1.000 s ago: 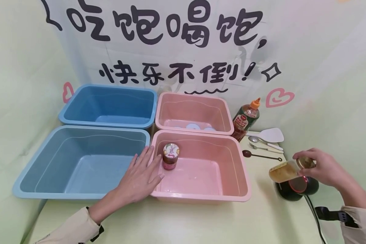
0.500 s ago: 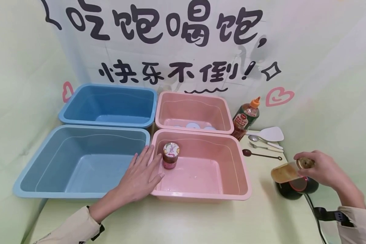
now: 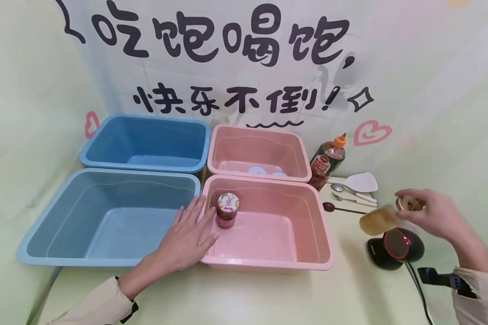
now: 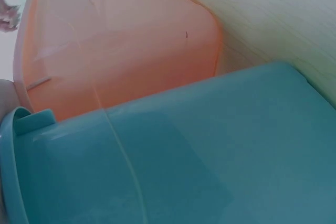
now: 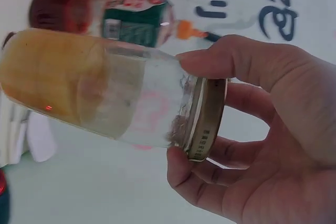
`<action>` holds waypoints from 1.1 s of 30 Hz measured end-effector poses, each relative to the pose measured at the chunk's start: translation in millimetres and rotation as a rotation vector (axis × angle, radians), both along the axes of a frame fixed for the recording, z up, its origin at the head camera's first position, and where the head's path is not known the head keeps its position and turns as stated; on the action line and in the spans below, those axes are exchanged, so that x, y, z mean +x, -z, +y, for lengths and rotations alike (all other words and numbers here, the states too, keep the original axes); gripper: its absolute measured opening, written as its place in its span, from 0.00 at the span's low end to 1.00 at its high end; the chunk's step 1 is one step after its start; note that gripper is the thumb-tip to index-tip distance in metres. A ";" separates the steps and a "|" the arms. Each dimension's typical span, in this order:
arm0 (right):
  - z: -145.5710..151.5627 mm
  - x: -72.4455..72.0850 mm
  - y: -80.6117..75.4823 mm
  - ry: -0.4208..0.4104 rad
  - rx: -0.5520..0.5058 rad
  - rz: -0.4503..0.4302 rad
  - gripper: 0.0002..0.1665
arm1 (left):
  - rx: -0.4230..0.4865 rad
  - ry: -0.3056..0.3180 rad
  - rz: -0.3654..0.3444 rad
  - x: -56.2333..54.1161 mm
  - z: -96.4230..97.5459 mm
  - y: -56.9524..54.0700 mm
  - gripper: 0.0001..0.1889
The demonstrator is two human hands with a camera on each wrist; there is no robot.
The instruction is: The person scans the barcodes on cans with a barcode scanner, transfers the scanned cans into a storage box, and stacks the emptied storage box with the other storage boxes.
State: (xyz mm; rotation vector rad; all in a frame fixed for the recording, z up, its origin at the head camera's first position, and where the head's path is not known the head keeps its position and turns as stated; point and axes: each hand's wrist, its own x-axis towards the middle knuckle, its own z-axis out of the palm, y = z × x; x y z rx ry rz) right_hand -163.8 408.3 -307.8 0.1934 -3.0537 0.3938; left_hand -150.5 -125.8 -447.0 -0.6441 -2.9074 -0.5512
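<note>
- Raising the jar [image 3: 379,220] in your right hand [image 3: 436,215], you had carried it higher in the head view than half a second earlier, its lid [image 3: 410,203] rising most. The black device [image 3: 404,248] below, partly covered then, now showed its red-ringed face almost whole. The jar was blurred, so it was likely in motion. For the work, I judged this a small repositioning near the device: the jar was in the air, in none of the tubs.
- Your left hand, same view [image 3: 187,237], had not visibly shifted. It rested with fingers straight and spread over the adjoining rims of the front blue tub [image 3: 118,260] and the front pink tub [image 3: 264,239], gripping nothing. The small jar [image 3: 227,210] stood upright where it had been, inside the pink tub near your fingertips.
- From the left wrist, you got mainly the outer walls of those two tubs; your left hand's hold could not be made out there.
- From the right wrist, your thumb and fingers were clamped around the lid. The jar lay tilted, base away from your palm, its amber contents toward the base, the bottle [image 5: 134,19] behind it.
</note>
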 end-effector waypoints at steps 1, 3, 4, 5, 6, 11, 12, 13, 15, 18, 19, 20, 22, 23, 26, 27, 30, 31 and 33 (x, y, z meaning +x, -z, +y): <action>-4.0 -2.3 -7.0 -0.003 -0.002 0.027 0.28 | -0.002 -0.001 -0.001 0.3 -0.2 -0.2 0.35; -13.9 -8.3 -21.9 -0.012 -0.017 0.082 0.28 | -0.004 -0.003 0.000 0.9 -0.6 -0.8 0.35; -19.4 -12.0 -29.9 -0.019 -0.028 0.109 0.28 | -0.003 -0.004 0.001 1.6 -0.7 -0.4 0.35; -25.6 -15.9 -37.8 -0.024 -0.039 0.132 0.28 | -0.001 -0.004 0.001 2.1 -0.7 -0.1 0.35; -32.4 -20.4 -45.3 -0.029 -0.051 0.152 0.28 | 0.001 -0.005 0.002 2.5 -0.9 0.2 0.35; -76.9 -46.4 -78.8 -0.065 -0.090 0.198 0.26 | 0.007 -0.008 0.010 3.6 -1.6 0.2 0.35; -87.4 -52.6 -83.7 -0.083 -0.102 0.196 0.26 | 0.006 -0.009 0.010 3.7 -1.7 0.0 0.35; -98.5 -59.2 -88.0 -0.100 -0.112 0.193 0.26 | 0.004 -0.009 0.010 3.7 -1.9 -0.1 0.36; -121.3 -72.6 -94.1 -0.144 -0.134 0.196 0.26 | 0.003 -0.010 0.008 3.8 -2.0 -0.7 0.36; -155.5 -92.8 -97.1 -0.216 -0.179 0.185 0.27 | 0.007 -0.006 0.009 3.6 -0.9 -1.3 0.36; -167.2 -99.9 -96.2 -0.235 -0.191 0.181 0.26 | 0.010 -0.007 0.008 3.5 -0.7 -1.1 0.36; -178.8 -106.7 -94.4 -0.258 -0.210 0.173 0.26 | 0.011 -0.007 0.008 3.4 -0.5 -1.0 0.36; -201.6 -121.3 -88.9 -0.304 -0.253 0.156 0.26 | 0.012 -0.008 0.008 2.9 -0.2 -0.5 0.36; -212.7 -129.0 -85.6 -0.334 -0.268 0.156 0.25 | 0.013 -0.010 0.008 2.7 -0.2 -0.4 0.36; -246.1 -149.3 -76.3 -0.407 -0.312 0.151 0.26 | 0.015 -0.009 0.005 2.1 -0.4 -0.2 0.36; -257.1 -155.0 -74.1 -0.429 -0.324 0.149 0.27 | 0.015 -0.008 0.005 2.0 -0.5 -0.2 0.36; -289.1 -168.9 -69.8 -0.474 -0.353 0.127 0.28 | 0.013 -0.004 0.005 2.1 -1.2 -0.2 0.37; -299.4 -172.8 -68.9 -0.490 -0.359 0.119 0.28 | 0.011 -0.004 0.006 2.4 -1.5 -0.4 0.37; -319.1 -179.8 -67.5 -0.521 -0.363 0.104 0.27 | 0.011 -0.006 0.007 3.1 -2.3 -0.4 0.37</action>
